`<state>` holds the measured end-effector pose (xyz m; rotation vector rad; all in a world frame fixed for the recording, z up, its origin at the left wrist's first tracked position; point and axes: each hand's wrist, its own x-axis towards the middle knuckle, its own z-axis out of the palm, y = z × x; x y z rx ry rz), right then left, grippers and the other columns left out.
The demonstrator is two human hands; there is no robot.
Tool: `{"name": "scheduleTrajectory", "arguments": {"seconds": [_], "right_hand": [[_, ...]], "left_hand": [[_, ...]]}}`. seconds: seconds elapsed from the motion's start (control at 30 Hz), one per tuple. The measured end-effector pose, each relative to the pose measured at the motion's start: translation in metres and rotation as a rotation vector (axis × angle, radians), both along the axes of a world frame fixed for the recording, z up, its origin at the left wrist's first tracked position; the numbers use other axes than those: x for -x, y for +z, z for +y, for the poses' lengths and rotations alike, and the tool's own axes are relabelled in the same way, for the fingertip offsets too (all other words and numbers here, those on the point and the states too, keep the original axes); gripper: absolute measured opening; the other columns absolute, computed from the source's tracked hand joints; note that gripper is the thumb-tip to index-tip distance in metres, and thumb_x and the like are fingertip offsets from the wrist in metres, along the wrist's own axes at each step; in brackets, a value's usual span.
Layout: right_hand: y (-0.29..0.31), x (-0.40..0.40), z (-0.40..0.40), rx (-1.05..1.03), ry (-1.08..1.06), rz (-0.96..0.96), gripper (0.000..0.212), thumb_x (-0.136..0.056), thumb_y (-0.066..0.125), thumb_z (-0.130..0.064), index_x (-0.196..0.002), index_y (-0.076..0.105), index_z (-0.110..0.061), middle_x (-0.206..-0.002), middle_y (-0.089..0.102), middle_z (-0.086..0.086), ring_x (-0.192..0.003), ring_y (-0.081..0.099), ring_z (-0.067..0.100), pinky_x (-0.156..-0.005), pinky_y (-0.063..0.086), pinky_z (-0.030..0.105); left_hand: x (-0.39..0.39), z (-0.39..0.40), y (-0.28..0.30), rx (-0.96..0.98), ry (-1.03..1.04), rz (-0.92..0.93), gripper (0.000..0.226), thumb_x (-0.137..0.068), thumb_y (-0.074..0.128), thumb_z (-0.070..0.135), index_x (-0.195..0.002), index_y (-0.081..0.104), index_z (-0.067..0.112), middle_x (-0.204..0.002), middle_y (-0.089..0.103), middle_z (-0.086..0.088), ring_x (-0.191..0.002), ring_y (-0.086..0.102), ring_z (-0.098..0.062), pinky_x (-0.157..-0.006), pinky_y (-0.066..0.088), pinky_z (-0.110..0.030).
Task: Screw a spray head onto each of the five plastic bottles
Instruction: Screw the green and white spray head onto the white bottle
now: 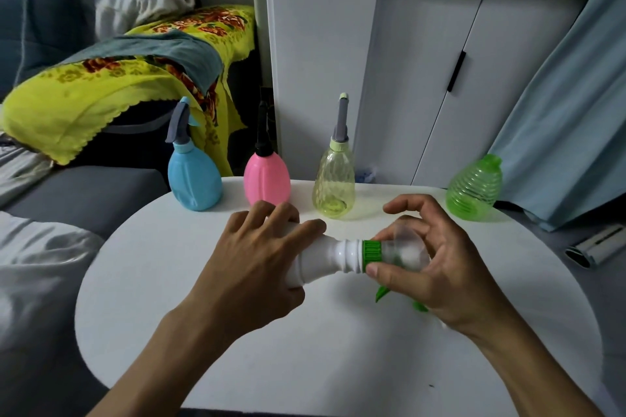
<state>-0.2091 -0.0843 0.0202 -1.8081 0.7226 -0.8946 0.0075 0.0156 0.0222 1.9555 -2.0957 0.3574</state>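
White and round, the table (338, 349) fills the lower middle of the frame, its top bare apart from the bottles. A grey sofa (84, 193) sits at the left edge with a yellow flowered blanket (101, 98) draped over its arm in the upper left, a white cabinet (440, 78) stands behind the table, and a pale blue curtain (576, 112) hangs down the right side.

Four bottles stand upright in a row along the far edge of the table. From left to right: a blue bottle (193, 179) with a grey spray head, a pink bottle (267, 178) with a black one, a clear yellow bottle (333, 186) with a grey and pale green one, and a ribbed green bottle (474, 191) with an open neck and no head on it. All look empty.

At centre, a white bottle (321, 261) is held on its side above the table. The left hand (250, 267) is wrapped around its body. The right hand (437, 261) pinches the green-collared spray head (372, 251) at the bottle's neck between thumb and fingers, with the green trigger poking out below the palm.
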Motion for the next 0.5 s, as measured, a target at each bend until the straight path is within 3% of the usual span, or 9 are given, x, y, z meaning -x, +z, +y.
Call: {"name": "scheduleTrajectory", "arguments": {"seconds": [0.07, 0.13, 0.2, 0.27, 0.3, 0.37, 0.5], "right_hand": [[0.002, 0.002, 0.0, -0.037, -0.019, 0.009, 0.056, -0.06, 0.086, -0.02, -0.104, 0.058, -0.039, -0.087, 0.072, 0.003, -0.069, 0.066, 0.013, -0.059, 0.055, 0.023], [0.006, 0.006, -0.005, -0.232, 0.025, -0.146, 0.048, -0.065, 0.084, -0.02, -0.109, 0.067, -0.031, -0.092, 0.074, 0.0, -0.083, 0.067, 0.016, -0.07, 0.056, 0.025], [0.015, 0.012, -0.005, -0.624, 0.323, -0.492, 0.062, -0.074, 0.082, -0.031, -0.13, 0.063, -0.012, -0.123, 0.068, 0.016, -0.118, 0.06, 0.032, -0.099, 0.049, 0.042], [0.022, 0.011, -0.001, -0.83, 0.61, -0.769, 0.079, -0.081, 0.077, -0.03, -0.145, 0.043, 0.002, -0.147, 0.044, 0.032, -0.14, 0.035, 0.046, -0.114, 0.025, 0.061], [0.02, 0.007, 0.001, -0.827, 0.651, -0.808, 0.079, -0.082, 0.077, -0.023, -0.146, 0.04, 0.002, -0.15, 0.041, 0.032, -0.142, 0.032, 0.047, -0.116, 0.021, 0.062], [0.01, -0.001, 0.004, -0.74, 0.532, -0.789, 0.074, -0.079, 0.079, -0.018, -0.143, 0.047, -0.001, -0.145, 0.051, 0.026, -0.14, 0.039, 0.042, -0.115, 0.027, 0.059], [0.003, -0.011, 0.007, -0.706, 0.32, -0.757, 0.058, -0.07, 0.087, -0.03, -0.123, 0.07, -0.01, -0.126, 0.069, 0.015, -0.128, 0.058, 0.031, -0.107, 0.039, 0.054]], "left_hand": [[0.002, 0.0, -0.001, 0.001, -0.026, 0.049, 0.082, -0.056, 0.077, 0.043, -0.13, 0.045, 0.03, -0.118, 0.056, -0.002, -0.095, 0.055, -0.024, -0.075, 0.051, -0.038], [0.005, 0.001, 0.002, 0.003, -0.085, 0.172, 0.076, -0.06, 0.077, 0.047, -0.126, 0.043, 0.033, -0.118, 0.055, 0.006, -0.091, 0.056, -0.016, -0.073, 0.053, -0.032], [0.007, 0.003, 0.007, -0.027, -0.141, 0.437, 0.068, -0.061, 0.079, 0.05, -0.119, 0.046, 0.041, -0.11, 0.058, 0.019, -0.086, 0.058, -0.007, -0.068, 0.054, -0.026], [0.013, 0.001, 0.01, -0.114, -0.219, 0.814, 0.065, -0.06, 0.083, 0.044, -0.117, 0.053, 0.036, -0.104, 0.063, 0.015, -0.088, 0.064, -0.011, -0.066, 0.056, -0.024], [0.017, 0.0, 0.01, -0.184, -0.279, 0.988, 0.062, -0.062, 0.083, 0.038, -0.117, 0.056, 0.031, -0.104, 0.065, 0.01, -0.091, 0.065, -0.014, -0.067, 0.056, -0.023], [0.027, -0.002, 0.012, -0.369, -0.386, 1.235, 0.056, -0.066, 0.078, 0.032, -0.118, 0.059, 0.024, -0.106, 0.065, 0.001, -0.096, 0.065, -0.019, -0.073, 0.057, -0.027], [0.038, -0.006, 0.009, -0.597, -0.369, 1.443, 0.057, -0.066, 0.071, 0.035, -0.121, 0.059, 0.028, -0.114, 0.066, -0.007, -0.101, 0.065, -0.025, -0.078, 0.059, -0.037]]}}
